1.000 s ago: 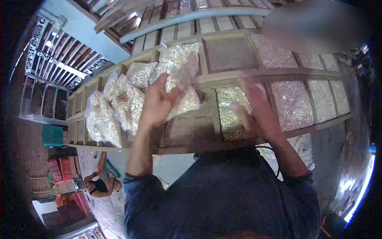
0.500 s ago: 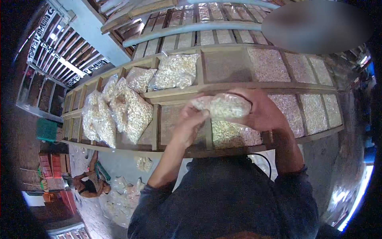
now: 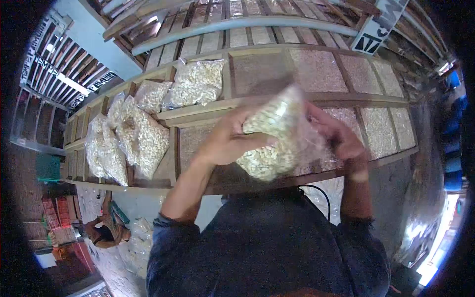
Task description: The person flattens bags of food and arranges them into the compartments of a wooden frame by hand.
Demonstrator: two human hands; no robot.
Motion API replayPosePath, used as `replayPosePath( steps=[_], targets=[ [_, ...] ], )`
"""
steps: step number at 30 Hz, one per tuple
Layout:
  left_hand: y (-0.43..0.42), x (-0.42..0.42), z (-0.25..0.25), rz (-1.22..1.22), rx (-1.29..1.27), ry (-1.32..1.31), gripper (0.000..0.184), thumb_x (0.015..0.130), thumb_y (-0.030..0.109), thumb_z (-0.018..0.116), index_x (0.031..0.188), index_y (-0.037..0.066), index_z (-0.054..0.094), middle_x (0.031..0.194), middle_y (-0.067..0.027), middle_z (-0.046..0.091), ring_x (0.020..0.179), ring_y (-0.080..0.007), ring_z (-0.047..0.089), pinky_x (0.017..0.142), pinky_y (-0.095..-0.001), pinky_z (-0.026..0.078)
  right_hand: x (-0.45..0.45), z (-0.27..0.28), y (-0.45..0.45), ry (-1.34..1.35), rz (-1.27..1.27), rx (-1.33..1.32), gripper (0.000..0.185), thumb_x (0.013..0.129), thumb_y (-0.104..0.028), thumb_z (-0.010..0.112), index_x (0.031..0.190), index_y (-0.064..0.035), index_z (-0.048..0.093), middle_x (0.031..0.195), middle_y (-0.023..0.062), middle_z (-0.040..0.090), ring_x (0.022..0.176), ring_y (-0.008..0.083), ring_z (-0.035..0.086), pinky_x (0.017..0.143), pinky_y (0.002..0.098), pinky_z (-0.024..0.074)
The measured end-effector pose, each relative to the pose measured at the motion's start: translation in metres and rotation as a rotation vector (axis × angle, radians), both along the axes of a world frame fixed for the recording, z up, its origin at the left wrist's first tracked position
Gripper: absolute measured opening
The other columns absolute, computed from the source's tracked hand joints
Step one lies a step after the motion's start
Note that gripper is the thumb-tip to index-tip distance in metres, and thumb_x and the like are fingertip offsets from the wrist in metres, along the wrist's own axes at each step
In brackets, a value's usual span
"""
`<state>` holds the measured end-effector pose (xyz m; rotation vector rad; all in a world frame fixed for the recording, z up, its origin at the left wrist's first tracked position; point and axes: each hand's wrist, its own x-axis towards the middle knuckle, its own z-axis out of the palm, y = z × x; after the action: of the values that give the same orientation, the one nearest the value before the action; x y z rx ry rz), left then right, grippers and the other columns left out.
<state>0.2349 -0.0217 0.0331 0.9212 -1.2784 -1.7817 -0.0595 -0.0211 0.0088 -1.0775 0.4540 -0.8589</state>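
Observation:
A clear plastic bag of soybeans (image 3: 272, 156) hangs tilted in front of me, above the wooden rack, its upper part smeared by motion. My left hand (image 3: 230, 138) grips its left side, with the thumb across the front. On the other side, my right hand (image 3: 341, 136) holds the loose, clear plastic, fingers bent and partly blurred. Behind the bag lie flat, bean-filled slabs (image 3: 378, 131) in the rack's compartments. Several more filled bags (image 3: 143, 141) rest in a heap on the rack to the left, and another bag (image 3: 195, 81) lies farther back.
The long wooden rack (image 3: 208, 105) has raised dividers and a front rail. Behind it runs a pale horizontal pole (image 3: 247, 24) over more filled trays. At lower left, another person (image 3: 105, 232) sits on the floor near a pile of plastic bags (image 3: 137, 242).
The bag has turned from lying sideways to hanging tilted, larger and lower in view. My left hand has shifted up along its side; my right hand has moved outward to the plastic. My view has shifted.

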Motion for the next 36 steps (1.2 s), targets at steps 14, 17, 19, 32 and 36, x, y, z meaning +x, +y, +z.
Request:
replayPosePath(
  steps=[14, 17, 19, 32, 36],
  targets=[
    [0.022, -0.009, -0.053, 0.126, 0.203, 0.064, 0.049, 0.096, 0.019, 0.071, 0.138, 0.001, 0.051, 0.121, -0.0112, 0.068, 0.102, -0.0196, 0.070, 0.090, -0.0330, 0.057, 0.040, -0.010, 0.023, 0.082, -0.464, 0.572, 0.045, 0.100, -0.014, 0.062, 0.140, 0.0038, 0.050, 0.128, 0.0165, 0.065, 0.105, 0.0220, 0.070, 0.086, 0.0348, 0.0587],
    [0.025, 0.004, -0.035, 0.310, -0.156, -0.512, 0.047, 0.095, 0.016, 0.074, 0.135, -0.001, 0.055, 0.111, -0.0107, 0.072, 0.093, -0.0180, 0.068, 0.084, -0.0309, 0.055, 0.023, -0.017, 0.020, 1.021, -0.567, 0.083, 0.047, 0.098, -0.016, 0.065, 0.140, 0.0022, 0.053, 0.128, 0.0193, 0.065, 0.107, 0.0281, 0.068, 0.090, 0.0413, 0.0558],
    [0.025, 0.009, -0.023, 0.381, -0.291, -0.886, 0.047, 0.096, 0.018, 0.072, 0.135, -0.001, 0.056, 0.110, -0.0117, 0.073, 0.093, -0.0187, 0.069, 0.083, -0.0306, 0.054, 0.023, -0.014, 0.023, 1.322, -0.748, -0.849, 0.052, 0.092, -0.032, 0.071, 0.134, -0.0038, 0.058, 0.118, 0.0219, 0.067, 0.115, 0.0374, 0.063, 0.104, 0.0489, 0.0464],
    [-0.001, 0.029, -0.076, 0.078, -0.852, -1.076, 0.070, 0.091, 0.018, 0.066, 0.153, 0.003, 0.037, 0.151, -0.0285, 0.043, 0.142, -0.0453, 0.041, 0.117, -0.0505, 0.037, -0.002, -0.062, -0.014, 1.305, -0.443, -0.831, 0.038, 0.093, -0.017, 0.062, 0.129, -0.0033, 0.064, 0.129, 0.0248, 0.063, 0.125, 0.0417, 0.057, 0.108, 0.0466, 0.0445],
    [-0.049, 0.035, -0.067, 0.060, -0.909, -1.153, 0.050, 0.084, 0.000, 0.063, 0.132, 0.004, 0.055, 0.119, -0.0250, 0.060, 0.113, -0.0465, 0.059, 0.098, -0.0497, 0.051, -0.008, -0.060, -0.053, 1.144, -0.505, -1.041, 0.033, 0.092, -0.014, 0.062, 0.122, -0.0024, 0.067, 0.122, 0.0253, 0.066, 0.113, 0.0455, 0.062, 0.100, 0.0461, 0.0492]
  ],
)
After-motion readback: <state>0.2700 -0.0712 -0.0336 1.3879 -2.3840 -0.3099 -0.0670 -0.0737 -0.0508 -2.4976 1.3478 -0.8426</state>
